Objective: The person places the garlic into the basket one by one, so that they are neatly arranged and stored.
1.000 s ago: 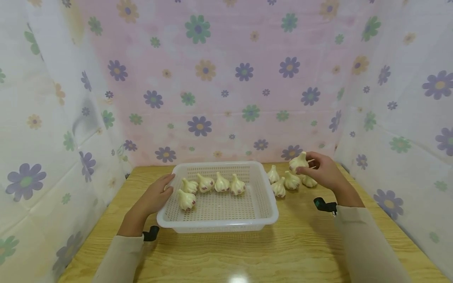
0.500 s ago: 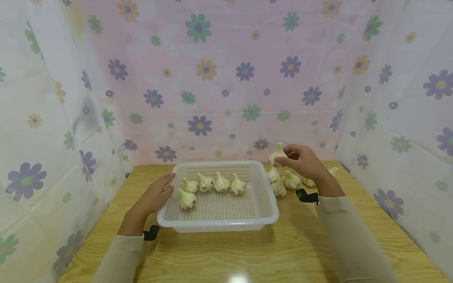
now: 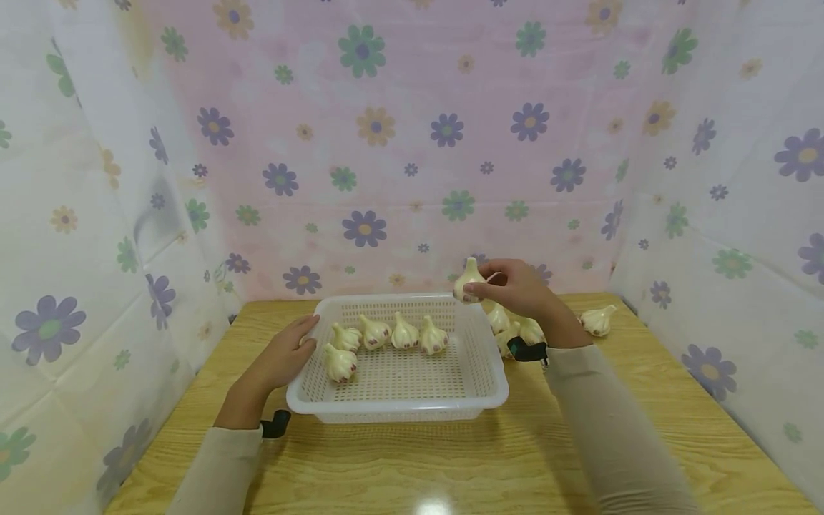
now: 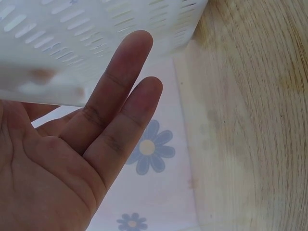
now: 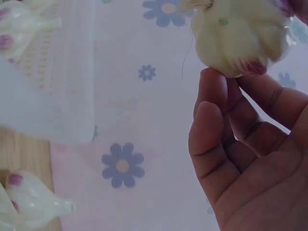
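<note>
While the left hand [image 3: 280,355] rests with fingers extended against the left side of the white basket [image 3: 395,406], the right hand [image 3: 520,287] pinches a garlic bulb [image 3: 471,281] near its far right corner, five other bulbs [image 3: 340,363] lying inside.

The right wrist view crops the held garlic bulb [image 5: 238,38].

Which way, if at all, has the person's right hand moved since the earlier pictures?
Yes, left: in the head view, the right hand has brought its garlic bulb from right of the basket to overlap its far right corner.
</note>
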The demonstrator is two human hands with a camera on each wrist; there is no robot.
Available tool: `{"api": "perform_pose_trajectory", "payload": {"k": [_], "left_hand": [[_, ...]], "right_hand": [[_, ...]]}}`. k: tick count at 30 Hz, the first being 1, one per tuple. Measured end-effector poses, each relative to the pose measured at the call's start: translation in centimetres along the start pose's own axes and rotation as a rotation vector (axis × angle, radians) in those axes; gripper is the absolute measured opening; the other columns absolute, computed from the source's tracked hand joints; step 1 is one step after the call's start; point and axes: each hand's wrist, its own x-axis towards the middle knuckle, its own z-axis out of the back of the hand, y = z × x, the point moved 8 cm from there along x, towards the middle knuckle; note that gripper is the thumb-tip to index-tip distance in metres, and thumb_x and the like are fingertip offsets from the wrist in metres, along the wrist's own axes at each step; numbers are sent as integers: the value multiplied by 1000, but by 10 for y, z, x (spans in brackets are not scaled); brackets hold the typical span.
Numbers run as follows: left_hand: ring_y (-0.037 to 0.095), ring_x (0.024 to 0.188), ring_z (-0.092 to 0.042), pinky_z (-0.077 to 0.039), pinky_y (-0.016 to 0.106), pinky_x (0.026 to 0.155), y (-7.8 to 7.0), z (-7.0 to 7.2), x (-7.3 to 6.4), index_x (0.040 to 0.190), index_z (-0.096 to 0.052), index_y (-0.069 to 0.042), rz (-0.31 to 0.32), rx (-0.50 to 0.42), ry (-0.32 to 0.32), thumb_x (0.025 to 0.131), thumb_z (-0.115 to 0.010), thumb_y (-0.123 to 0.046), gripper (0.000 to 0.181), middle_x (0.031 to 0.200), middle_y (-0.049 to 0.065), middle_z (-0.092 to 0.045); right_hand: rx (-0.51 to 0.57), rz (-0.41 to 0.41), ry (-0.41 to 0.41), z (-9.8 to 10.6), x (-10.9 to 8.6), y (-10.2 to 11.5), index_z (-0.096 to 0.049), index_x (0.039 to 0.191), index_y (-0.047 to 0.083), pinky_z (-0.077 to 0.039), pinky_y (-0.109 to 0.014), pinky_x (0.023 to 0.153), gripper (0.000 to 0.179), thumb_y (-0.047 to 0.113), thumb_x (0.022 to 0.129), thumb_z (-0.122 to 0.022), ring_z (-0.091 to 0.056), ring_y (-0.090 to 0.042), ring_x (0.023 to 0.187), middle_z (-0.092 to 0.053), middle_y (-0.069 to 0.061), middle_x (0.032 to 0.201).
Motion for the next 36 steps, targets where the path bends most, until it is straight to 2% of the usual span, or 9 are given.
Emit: {"api": "perform_pose_trajectory", "payload": {"k": [3,7,10,13,15,20,24,30,36], "left_hand": [[51,147,-37,-39,67,112,0,-1,0,161,-32,-1,8,-9,7,108,-39,-19,57,166,26,-29],[52,148,-35,-37,68,113,0,1,1,161,-31,0,14,-10,9,107,-40,-18,57,166,26,-28],[51,148,-36,-37,68,113,2,2,1,162,-31,-1,8,-6,5,107,-39,-16,57,166,25,-29],[51,148,-36,-37,68,113,4,1,2,162,-31,-1,7,-9,2,107,-39,-16,57,166,25,-29],[51,148,-35,-37,68,113,5,1,2,162,-31,-1,9,-11,5,107,-39,-16,57,166,25,-29],[51,148,-36,-36,68,113,5,-2,1,162,-30,-2,19,-17,15,107,-39,-17,57,167,25,-28],[51,147,-37,-38,68,112,4,-2,2,162,-30,-2,19,-14,14,108,-39,-18,58,167,24,-29],[52,147,-37,-37,69,112,4,-1,1,162,-31,-1,18,-16,7,107,-39,-18,58,166,25,-30],[51,146,-39,-39,67,112,4,-1,2,161,-32,-1,10,-12,6,107,-39,-18,58,165,25,-31]], "right_hand": [[21,24,25,-9,4,6,-76,113,20,-58,-45,82,29,42,94,-75,-74,-28,92,-72,-4,109],[-3,10,59,-21,10,11,-76,117,23,-58,-42,81,35,47,91,-77,-74,-20,92,-73,-1,112],[-38,-30,93,-30,14,15,-72,128,21,-58,-47,90,51,52,88,-78,-75,-17,97,-71,-3,125],[-47,-58,123,-37,18,17,-67,137,14,-56,-51,98,65,53,86,-80,-74,-21,106,-65,-7,138],[-50,-63,138,-43,22,17,-66,139,13,-57,-50,98,70,53,84,-82,-72,-23,112,-64,-8,141],[-66,-41,186,-61,31,19,-70,133,17,-59,-44,94,64,51,81,-85,-70,-27,116,-67,-3,137],[-62,-29,231,-77,39,23,-72,132,19,-59,-43,94,62,50,80,-86,-72,-24,113,-68,0,137],[-26,-25,317,-104,50,26,-72,131,16,-59,-41,95,59,44,81,-87,-74,-17,106,-68,-3,137],[14,-25,373,-126,55,22,-73,129,14,-59,-39,96,55,38,81,-88,-74,-18,106,-70,-4,134]]}}
